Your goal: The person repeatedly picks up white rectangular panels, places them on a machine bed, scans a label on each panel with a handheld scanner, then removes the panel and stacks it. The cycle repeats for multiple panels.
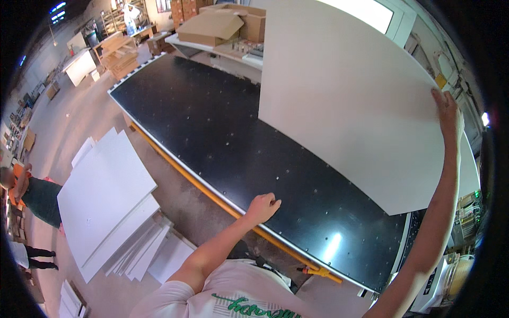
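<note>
Head view: right hand (446, 114) is up high, fingers wrapped on the right edge of a big white panel (344, 95), which stands tilted on the black tabletop (212, 127) toward the far right. Left hand (262, 206) is curled into a loose fist, holding nothing, resting on the tabletop's near edge. More white panels (106, 196) are stacked on the floor (63, 122) at left.
</note>
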